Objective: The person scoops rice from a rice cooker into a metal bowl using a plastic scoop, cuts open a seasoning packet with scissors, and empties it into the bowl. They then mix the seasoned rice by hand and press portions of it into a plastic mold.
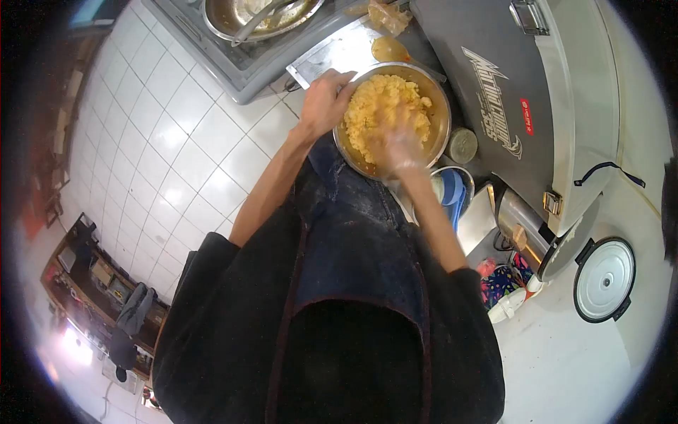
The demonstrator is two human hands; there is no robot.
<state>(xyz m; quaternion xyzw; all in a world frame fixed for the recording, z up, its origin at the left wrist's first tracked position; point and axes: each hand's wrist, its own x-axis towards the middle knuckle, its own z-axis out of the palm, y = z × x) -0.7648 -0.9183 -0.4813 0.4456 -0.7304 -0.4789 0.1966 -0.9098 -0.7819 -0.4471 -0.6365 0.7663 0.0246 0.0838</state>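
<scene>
A round metal bowl (441,134) holds a crumbly yellow mixture (378,99). My left hand (327,101) grips the bowl's left rim, thumb and fingers closed on it. Inside the bowl, my right hand (400,150) is down in the mixture at the lower right, smeared by motion, so its fingers cannot be made out. A yellowish spoon or ladle (390,49) lies just beyond the bowl's far rim.
A metal pan (226,32) with a utensil sits on the stove (254,74) at upper left. Right of the bowl are a small jar (462,145), a container with blue items (453,189), a large grey case (494,92) and a round lid (604,280).
</scene>
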